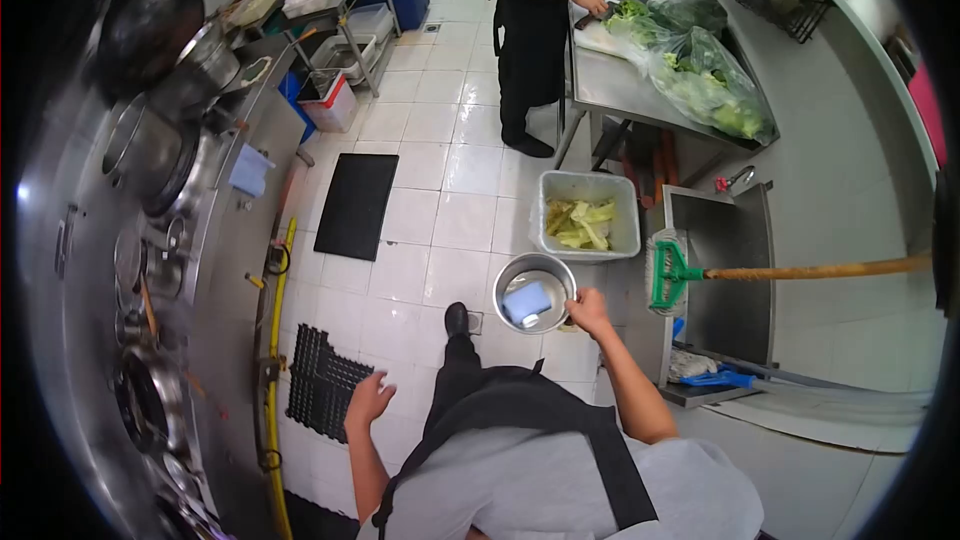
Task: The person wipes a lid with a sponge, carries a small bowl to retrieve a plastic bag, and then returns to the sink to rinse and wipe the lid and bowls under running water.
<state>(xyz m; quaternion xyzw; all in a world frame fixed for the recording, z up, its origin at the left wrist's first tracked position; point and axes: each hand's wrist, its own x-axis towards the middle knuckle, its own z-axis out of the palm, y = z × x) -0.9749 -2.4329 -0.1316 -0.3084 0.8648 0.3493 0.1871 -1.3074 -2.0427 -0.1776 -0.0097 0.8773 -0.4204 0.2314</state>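
My right hand (588,311) is closed on the rim or handle of a round metal pot (504,290), held at waist height over the tiled floor. Inside the pot lie a folded blue cloth (526,301) and a small white item (530,321). My left hand (370,400) hangs free at the left of my body, fingers loosely curled and apart, holding nothing. Just beyond the pot stands a whitish bin (625,220) with yellow-green vegetable scraps (580,223) in it.
A co-worker (530,30) handles greens at a metal table (620,85) bearing bagged lettuce (705,95). A green-headed brush (668,275) lies across a sink (715,290) at right. Pans and a yellow pipe (273,380) line the left. Black mats (356,206) lie on the floor.
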